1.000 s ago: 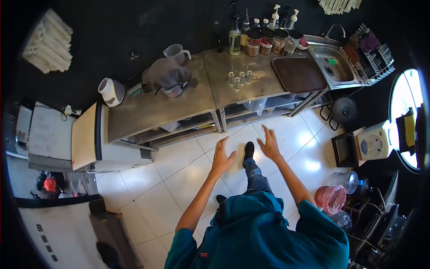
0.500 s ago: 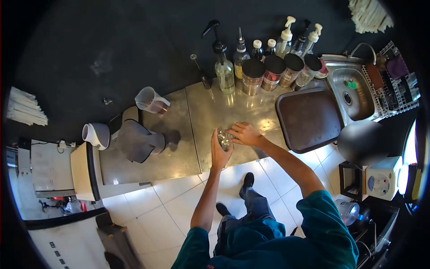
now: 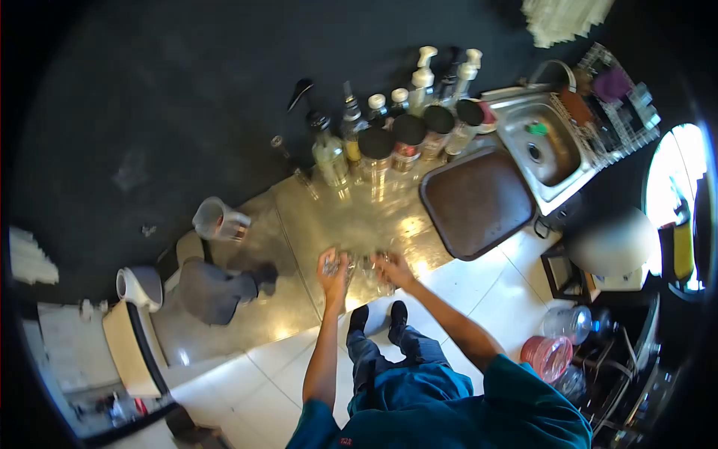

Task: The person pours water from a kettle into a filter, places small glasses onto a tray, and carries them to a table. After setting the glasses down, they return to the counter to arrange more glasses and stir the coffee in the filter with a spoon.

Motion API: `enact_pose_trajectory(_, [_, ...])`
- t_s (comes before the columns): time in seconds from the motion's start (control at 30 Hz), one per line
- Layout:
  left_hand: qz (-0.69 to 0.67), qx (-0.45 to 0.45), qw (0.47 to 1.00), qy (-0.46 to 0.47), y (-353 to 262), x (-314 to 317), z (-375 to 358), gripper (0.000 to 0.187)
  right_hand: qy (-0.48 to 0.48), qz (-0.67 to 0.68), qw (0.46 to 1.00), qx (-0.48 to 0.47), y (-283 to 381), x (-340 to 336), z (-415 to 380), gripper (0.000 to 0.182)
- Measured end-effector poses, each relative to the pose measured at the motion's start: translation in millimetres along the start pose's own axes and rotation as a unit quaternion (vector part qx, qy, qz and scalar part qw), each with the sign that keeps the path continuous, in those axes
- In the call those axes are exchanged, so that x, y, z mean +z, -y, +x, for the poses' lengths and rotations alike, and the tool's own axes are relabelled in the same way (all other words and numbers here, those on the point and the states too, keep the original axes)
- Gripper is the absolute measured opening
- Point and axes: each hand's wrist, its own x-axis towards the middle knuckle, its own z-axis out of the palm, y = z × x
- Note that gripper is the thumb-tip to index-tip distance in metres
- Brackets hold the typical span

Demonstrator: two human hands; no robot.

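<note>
Close above the front part of the metal counter (image 3: 340,217), my left hand (image 3: 334,281) is wrapped round a clear glass (image 3: 330,264). My right hand (image 3: 397,272) grips another clear glass (image 3: 371,266) a short way to the right. Motion blur softens both glasses, and fingers cover part of each. A gap separates the two hands.
The brown tray (image 3: 475,202) lies right of my hands, beside the sink (image 3: 565,153). Behind stand a pump bottle (image 3: 329,159), dark-lidded jars (image 3: 375,150) and other bottles. To the left are a clear measuring jug (image 3: 217,218) and a dark grey covered object (image 3: 206,292).
My hands, together round the clear glassware before, have moved apart and nearer my body, each with a clear glass. The view has turned and shifted; my feet now stand side by side.
</note>
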Motion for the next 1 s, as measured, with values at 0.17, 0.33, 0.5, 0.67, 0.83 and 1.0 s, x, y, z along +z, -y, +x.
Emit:
enact_pose_trajectory(0.17, [-0.330,-0.316,0.854,0.248,-44,-39,-94,0.048,-0.011,0.348,0.933,0.096,-39,3,-136,0.027])
enact_pose_trajectory(0.33, [-0.263,-0.399,0.756,0.448,-91,-39,-160,0.065,-0.141,0.404,0.903,0.037,-11,32,-240,0.029])
enact_pose_trajectory(0.5, [-0.133,-0.415,0.646,0.627,-119,1,-175,0.079,-0.257,0.277,0.926,-0.010,3,36,-303,0.035])
enact_pose_trajectory(0.67, [0.080,-0.398,0.484,0.775,-133,59,-223,0.061,-0.413,0.165,0.888,-0.112,-19,38,-372,0.035])
enact_pose_trajectory(0.83, [0.156,-0.354,0.338,0.858,-92,107,-350,0.058,-0.579,0.179,0.785,-0.124,-90,47,-478,0.038])
enact_pose_trajectory(1.0, [0.166,-0.390,0.246,0.872,-61,110,-490,0.056,-0.678,0.347,0.615,-0.204,-152,87,-582,0.036])
